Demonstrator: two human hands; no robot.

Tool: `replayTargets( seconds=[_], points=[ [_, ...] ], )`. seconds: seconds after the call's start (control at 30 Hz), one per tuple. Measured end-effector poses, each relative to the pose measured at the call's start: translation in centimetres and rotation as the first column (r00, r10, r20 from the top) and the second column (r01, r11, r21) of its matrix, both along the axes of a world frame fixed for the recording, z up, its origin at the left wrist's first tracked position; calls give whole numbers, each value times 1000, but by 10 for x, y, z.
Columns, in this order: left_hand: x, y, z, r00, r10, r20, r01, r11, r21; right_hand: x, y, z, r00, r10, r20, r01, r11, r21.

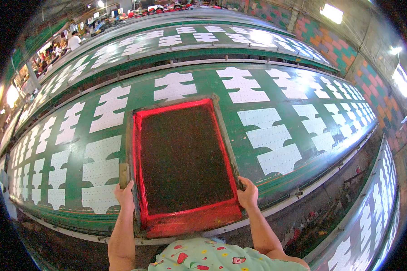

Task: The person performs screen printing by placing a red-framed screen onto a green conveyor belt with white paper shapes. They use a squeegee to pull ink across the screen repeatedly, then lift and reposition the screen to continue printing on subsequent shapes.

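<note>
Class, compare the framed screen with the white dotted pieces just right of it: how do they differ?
The framed screen is dark inside a red border; the white dotted pieces are pale. The left hand and right hand grip the screen; neither touches the pieces. The screen has straight sides; the pieces have curved notches.

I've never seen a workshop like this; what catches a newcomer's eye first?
The red-bordered screen-printing frame, central, gripped at its sides by the left fingers and right fingers. Beyond and beside it, white dotted pieces line a long green table.
</note>
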State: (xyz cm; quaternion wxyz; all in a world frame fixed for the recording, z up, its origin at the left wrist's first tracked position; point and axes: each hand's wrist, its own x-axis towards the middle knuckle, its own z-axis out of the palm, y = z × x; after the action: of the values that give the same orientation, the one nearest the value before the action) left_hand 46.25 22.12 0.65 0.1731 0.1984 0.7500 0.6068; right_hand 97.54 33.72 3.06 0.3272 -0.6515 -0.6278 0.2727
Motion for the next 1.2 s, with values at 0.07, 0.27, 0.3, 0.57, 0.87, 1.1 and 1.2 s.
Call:
replayTargets(
  seconds=[0.07,0.27,0.3,0.57,0.87,1.1,1.2],
  points=[
    [4,3,0,1000,8,-26,-9,999,-40,6,1,-3,1000,10,24,-10,1000,-20],
    [4,9,-20,990,86,-110,-96,992,-87,9,-8,15,989,91,115,-94,995,16],
    [1,9,-23,999,22,-40,-22,1000,-13,4,-17,21,964,141,224,-172,977,127],
    [-2,10,-37,1000,-20,0,20,999,31,-46,-109,47,447,794,412,-865,501,-27],
    [8,2,-6,991,2,-130,-25,985,-174,-121,-112,62,355,739,572,-852,508,-128],
    [8,1,-15,997,-2,-83,8,997,75,-167,-98,90,292,763,576,-752,555,-354],
    [6,3,-20,999,-15,-48,15,1000,6,-167,-113,101,284,764,580,-689,583,-431]
  ],
)
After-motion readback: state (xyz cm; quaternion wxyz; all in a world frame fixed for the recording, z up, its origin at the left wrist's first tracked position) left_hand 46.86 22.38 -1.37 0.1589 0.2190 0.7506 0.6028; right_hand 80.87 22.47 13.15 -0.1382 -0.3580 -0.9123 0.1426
